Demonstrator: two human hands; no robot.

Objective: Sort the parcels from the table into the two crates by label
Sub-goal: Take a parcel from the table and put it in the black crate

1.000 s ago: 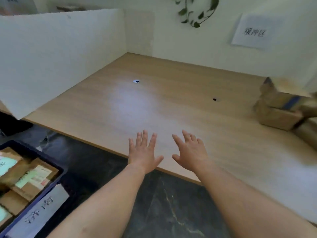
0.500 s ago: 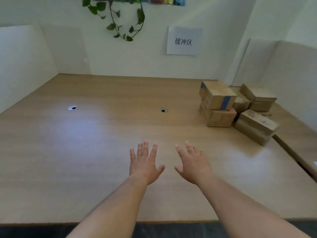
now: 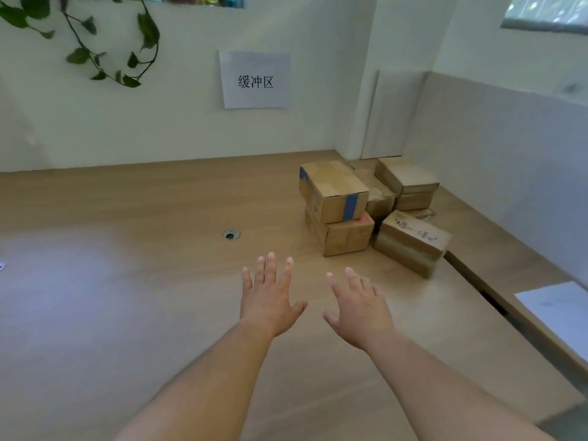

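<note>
Both forearms stretch forward from the bottom edge, side by side. The left hand [image 3: 270,297] lies palm down with straight, fanned fingers. The right hand [image 3: 359,310] is likewise palm down, its fingers spread and a little more relaxed, angled toward the parcels [image 3: 378,198]. Neither holds anything, and whether they graze the table [image 3: 127,313] or float just above it cannot be told. Empty and flat like this, they look readied for a two-handed reach, one hand to each side of a box.

Beyond the fingertips a round cable hole [image 3: 231,233] sits in the wood. Further right, the parcels are heaped in the far right corner of the table. A blue-taped carton [image 3: 334,192] is stacked on a red-marked carton [image 3: 346,238], a handwritten carton [image 3: 413,235] lies just beside them on another box, and smaller ones sit behind. Bunched against the wall, they probably wait there as unsorted stock, as the paper sign [image 3: 255,80] hints. Neither crate is in view. An ivy vine [image 3: 95,43] hangs at upper left.
</note>
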